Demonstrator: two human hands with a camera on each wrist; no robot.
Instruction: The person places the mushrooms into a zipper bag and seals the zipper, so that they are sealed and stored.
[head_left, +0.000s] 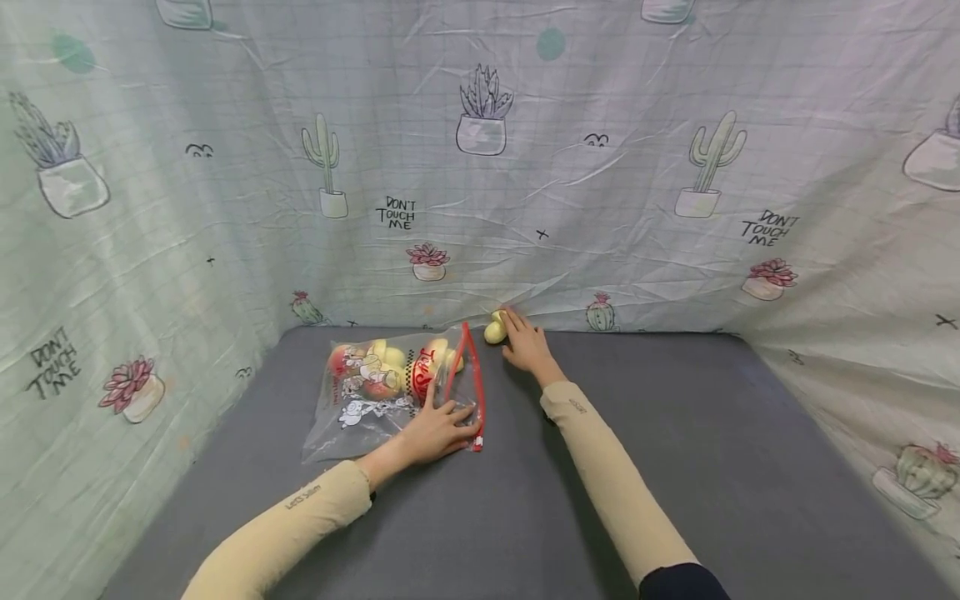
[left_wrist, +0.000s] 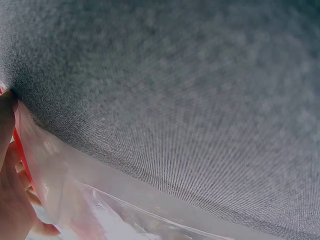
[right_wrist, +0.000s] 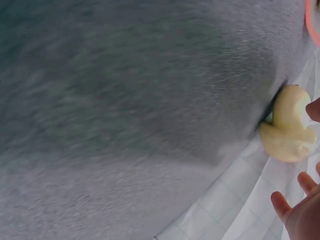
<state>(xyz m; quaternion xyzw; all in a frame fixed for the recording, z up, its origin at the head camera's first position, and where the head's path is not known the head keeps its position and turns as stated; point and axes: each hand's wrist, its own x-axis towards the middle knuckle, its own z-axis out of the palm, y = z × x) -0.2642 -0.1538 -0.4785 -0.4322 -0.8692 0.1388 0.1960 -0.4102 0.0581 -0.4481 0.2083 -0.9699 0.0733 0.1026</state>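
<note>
A clear zip bag (head_left: 322, 433) with a red zip edge lies on the grey table, printed with cartoon figures and red lettering. Inside it are several yellow and red-orange fruits (head_left: 378, 385). My left hand (head_left: 435, 433) grips the bag near its opening; in the left wrist view the red zip edge (left_wrist: 25, 162) runs between thumb and fingers. Two pale yellow, lemon-like fruits (right_wrist: 287, 125) sit together by the back curtain, right of the bag. My right hand (head_left: 528, 346) reaches over them with fingers extended, the thumb right beside them and the other fingers apart in the right wrist view.
A pale curtain (head_left: 480, 192) printed with cacti hangs behind the table and along both sides. Its lower edge meets the back of the grey table (head_left: 675, 467), right behind the two loose fruits.
</note>
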